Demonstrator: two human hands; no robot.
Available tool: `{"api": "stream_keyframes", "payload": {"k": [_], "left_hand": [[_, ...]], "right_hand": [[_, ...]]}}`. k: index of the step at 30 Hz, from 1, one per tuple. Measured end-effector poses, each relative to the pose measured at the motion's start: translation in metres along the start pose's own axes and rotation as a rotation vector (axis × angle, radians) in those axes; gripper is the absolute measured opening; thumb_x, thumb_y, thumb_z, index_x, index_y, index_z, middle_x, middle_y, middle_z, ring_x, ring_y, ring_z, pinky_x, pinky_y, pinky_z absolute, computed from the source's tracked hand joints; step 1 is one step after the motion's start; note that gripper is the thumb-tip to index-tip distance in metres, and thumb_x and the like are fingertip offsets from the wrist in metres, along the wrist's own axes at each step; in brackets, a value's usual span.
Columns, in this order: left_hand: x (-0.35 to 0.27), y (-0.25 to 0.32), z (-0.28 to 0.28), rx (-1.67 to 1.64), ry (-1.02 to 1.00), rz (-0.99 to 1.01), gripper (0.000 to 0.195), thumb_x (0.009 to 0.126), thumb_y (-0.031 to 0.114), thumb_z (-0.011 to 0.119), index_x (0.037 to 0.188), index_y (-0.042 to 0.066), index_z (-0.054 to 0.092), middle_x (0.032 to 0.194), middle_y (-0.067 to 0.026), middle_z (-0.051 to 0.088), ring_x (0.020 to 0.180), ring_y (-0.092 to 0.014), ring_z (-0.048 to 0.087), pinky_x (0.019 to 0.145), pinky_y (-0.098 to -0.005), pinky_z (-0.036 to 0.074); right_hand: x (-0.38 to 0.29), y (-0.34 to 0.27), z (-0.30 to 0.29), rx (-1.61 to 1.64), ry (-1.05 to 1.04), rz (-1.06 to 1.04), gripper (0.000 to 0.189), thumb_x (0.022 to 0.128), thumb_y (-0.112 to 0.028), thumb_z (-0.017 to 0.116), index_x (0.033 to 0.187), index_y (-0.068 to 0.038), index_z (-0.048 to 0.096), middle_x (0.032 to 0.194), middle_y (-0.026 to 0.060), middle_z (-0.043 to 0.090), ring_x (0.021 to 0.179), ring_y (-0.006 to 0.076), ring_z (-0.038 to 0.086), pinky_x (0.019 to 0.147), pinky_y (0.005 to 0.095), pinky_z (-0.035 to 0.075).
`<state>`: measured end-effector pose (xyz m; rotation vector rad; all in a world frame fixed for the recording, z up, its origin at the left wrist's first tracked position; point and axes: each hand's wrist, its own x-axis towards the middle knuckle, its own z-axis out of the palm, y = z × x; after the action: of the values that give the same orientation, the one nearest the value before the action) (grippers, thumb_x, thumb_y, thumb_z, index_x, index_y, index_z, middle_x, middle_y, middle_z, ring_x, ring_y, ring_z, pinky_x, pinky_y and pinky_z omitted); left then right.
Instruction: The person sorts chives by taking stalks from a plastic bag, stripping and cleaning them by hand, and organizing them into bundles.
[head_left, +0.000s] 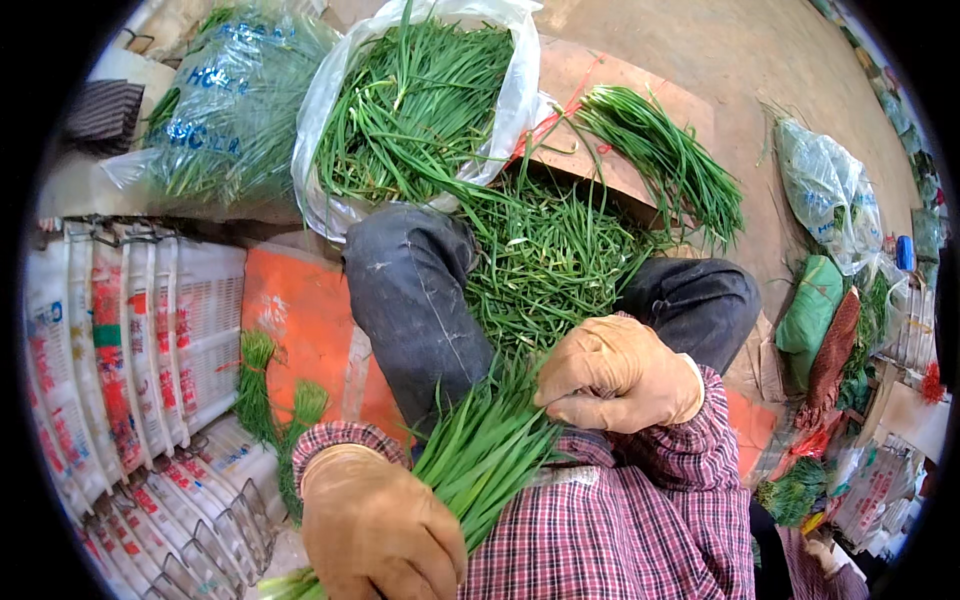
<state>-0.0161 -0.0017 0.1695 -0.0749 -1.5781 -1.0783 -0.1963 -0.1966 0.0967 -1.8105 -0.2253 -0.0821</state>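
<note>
My left hand (382, 525), in a tan rubber glove, grips a bunch of garlic chives (480, 472) by its pale stem end at the bottom of the view. The green leaves fan up and right across my lap. My right hand (615, 375), gloved alike, is curled beside the leaf tips; whether leaves are pinched in its fingers is hidden. Between my dark-trousered knees lies a heap of loose chive leaves and scraps (547, 262). Beyond my left knee, a clear plastic bag (307, 142) stands open, full of loose chives (427, 97).
A tied chive bunch (667, 157) rests on cardboard (686, 94), near red string (555, 116). Stacked white plastic crates (210, 322) and small tied bunches (255, 375) are at left. Another filled bag (240, 112) lies behind. Bags (825, 187) and a green bundle (810, 315) are at right.
</note>
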Motion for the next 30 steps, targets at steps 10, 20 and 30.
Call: {"api": "stream_keyframes", "payload": {"k": [10, 20, 30], "left_hand": [[-0.065, -0.010, 0.004, 0.127, 0.233, -0.069, 0.033, 0.104, 0.033, 0.058, 0.119, 0.005, 0.067, 0.105, -0.0101, 0.074, 0.101, -0.028, 0.075, 0.116, -0.0736, 0.016], [-0.072, -0.009, -0.012, 0.067, 0.238, 0.059, 0.033, 0.102, 0.018, 0.060, 0.125, -0.005, 0.059, 0.100, -0.0220, 0.074, 0.091, -0.036, 0.075, 0.105, -0.0624, 0.041], [-0.014, -0.074, -0.020, 0.292, 1.475, -0.028, 0.059, 0.084, -0.007, 0.069, 0.138, 0.002, 0.046, 0.108, -0.0119, 0.062, 0.099, -0.025, 0.061, 0.096, -0.0423, 0.051]], "right_hand": [[-0.007, -0.059, -0.029, -0.775, 0.212, -0.099, 0.027, 0.073, -0.018, 0.081, 0.098, -0.016, 0.070, 0.089, -0.0026, 0.067, 0.084, 0.0180, 0.069, 0.070, 0.0342, 0.053], [-0.027, -0.007, -0.043, -1.092, 0.151, 0.408, 0.030, 0.085, -0.026, 0.073, 0.110, -0.009, 0.069, 0.098, 0.0101, 0.071, 0.087, 0.0286, 0.070, 0.075, 0.0406, 0.055], [0.031, -0.042, 0.012, -0.628, 0.317, 0.145, 0.101, 0.074, -0.039, 0.084, 0.150, 0.006, 0.036, 0.146, 0.0259, 0.050, 0.136, 0.0398, 0.049, 0.112, 0.0522, 0.040]]}}
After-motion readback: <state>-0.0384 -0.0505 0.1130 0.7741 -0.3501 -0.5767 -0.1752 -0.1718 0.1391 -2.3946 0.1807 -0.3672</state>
